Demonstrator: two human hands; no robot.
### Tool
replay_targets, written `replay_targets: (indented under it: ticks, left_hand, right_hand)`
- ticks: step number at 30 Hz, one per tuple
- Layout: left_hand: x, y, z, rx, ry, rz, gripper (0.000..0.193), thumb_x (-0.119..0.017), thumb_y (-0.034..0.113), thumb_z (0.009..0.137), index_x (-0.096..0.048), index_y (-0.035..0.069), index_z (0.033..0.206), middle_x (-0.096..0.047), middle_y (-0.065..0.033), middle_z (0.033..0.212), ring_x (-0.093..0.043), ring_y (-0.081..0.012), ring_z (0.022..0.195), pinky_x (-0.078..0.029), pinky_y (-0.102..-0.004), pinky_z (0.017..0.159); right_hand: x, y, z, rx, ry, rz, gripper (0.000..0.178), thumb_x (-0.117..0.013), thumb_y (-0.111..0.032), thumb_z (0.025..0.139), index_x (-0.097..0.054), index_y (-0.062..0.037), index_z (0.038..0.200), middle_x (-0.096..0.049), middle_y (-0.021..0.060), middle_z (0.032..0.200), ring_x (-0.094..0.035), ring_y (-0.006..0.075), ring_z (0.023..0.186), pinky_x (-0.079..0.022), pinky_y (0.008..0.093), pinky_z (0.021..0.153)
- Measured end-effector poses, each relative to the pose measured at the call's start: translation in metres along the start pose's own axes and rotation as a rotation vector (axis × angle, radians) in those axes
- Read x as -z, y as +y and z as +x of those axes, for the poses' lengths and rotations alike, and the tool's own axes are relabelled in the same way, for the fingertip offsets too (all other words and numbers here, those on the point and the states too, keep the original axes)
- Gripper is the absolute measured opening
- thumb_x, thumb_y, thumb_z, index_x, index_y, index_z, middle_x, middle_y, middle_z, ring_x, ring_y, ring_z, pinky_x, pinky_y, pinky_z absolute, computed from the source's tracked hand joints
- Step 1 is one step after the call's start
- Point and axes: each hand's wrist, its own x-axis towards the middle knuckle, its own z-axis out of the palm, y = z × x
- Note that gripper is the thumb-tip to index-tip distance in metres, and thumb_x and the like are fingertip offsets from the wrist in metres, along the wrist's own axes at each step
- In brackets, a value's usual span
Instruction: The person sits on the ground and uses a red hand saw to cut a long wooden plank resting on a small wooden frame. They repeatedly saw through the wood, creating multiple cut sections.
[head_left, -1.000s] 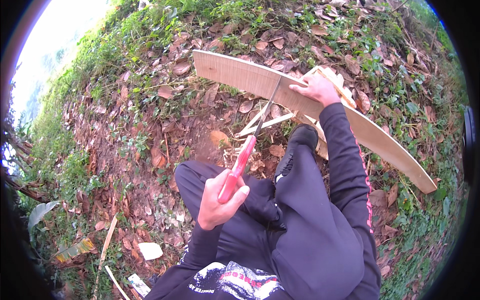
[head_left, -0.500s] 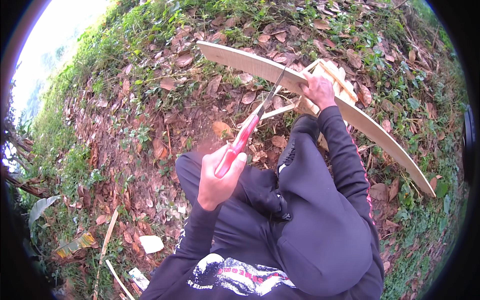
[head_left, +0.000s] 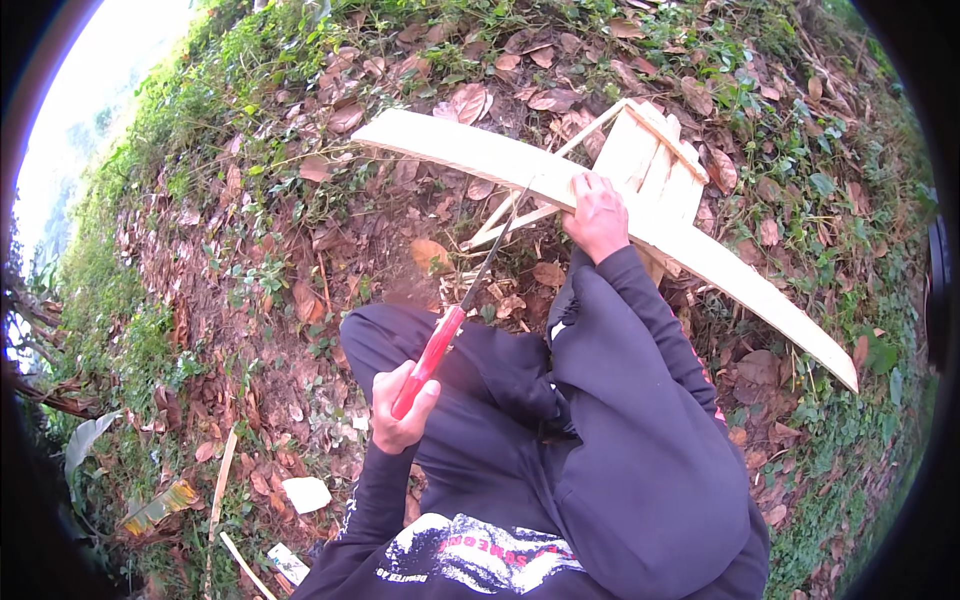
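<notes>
My left hand is closed round the red handle of a hand saw. The dark, narrow blade slants up and away, its tip at the near edge of a long pale wooden board. Whether the teeth are cutting into the wood is too fine to tell. My right hand grips the board near its middle, fingers over the top and thumb side hidden. Beneath and behind the board stands a small slatted wooden frame with thin struts sticking out to the left.
My bent legs in dark trousers are close under the board. Dry leaves and green plants cover the sloping ground. At the lower left lie thin wood strips and a pale flat piece.
The saw and my left hand have drawn back toward me, down and left. The board has rolled to show more of its broad face and shifted left, with my right hand still on it.
</notes>
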Motion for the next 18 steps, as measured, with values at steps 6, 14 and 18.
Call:
replay_targets:
  ticks: [6, 14, 18]
  left_hand:
    - [-0.005, -0.003, -0.001, 0.057, -0.012, -0.077, 0.026, -0.061, 0.016, 0.088, -0.051, 0.001, 0.069, -0.039, -0.0031, 0.052, -0.04, -0.0173, 0.042, -0.03, -0.0325, 0.047]
    - [-0.003, 0.01, 0.004, 0.164, 0.004, -0.15, 0.027, -0.057, 0.017, 0.092, -0.051, 0.001, 0.071, -0.042, -0.004, 0.051, -0.043, -0.0195, 0.042, -0.031, -0.0336, 0.046]
    - [-0.009, 0.027, 0.0, 0.163, -0.042, -0.081, 0.027, -0.059, 0.016, 0.093, -0.05, 0.001, 0.073, -0.038, -0.0067, 0.052, -0.042, -0.0203, 0.041, -0.03, -0.0347, 0.046]
  right_hand:
    - [-0.037, 0.012, 0.006, 0.013, 0.081, -0.107, 0.034, -0.055, -0.005, 0.083, -0.06, 0.0053, 0.115, -0.063, 0.02, 0.114, -0.061, 0.0333, 0.109, -0.05, 0.0403, 0.096]
    - [-0.04, 0.017, 0.007, 0.08, 0.052, -0.165, 0.035, -0.052, -0.009, 0.088, -0.06, 0.007, 0.118, -0.064, 0.0209, 0.116, -0.063, 0.0324, 0.107, -0.052, 0.0393, 0.092]
    - [-0.036, 0.018, 0.011, 0.084, -0.002, -0.131, 0.032, -0.053, -0.007, 0.086, -0.061, 0.0067, 0.113, -0.064, 0.021, 0.113, -0.064, 0.0321, 0.106, -0.053, 0.0392, 0.09]
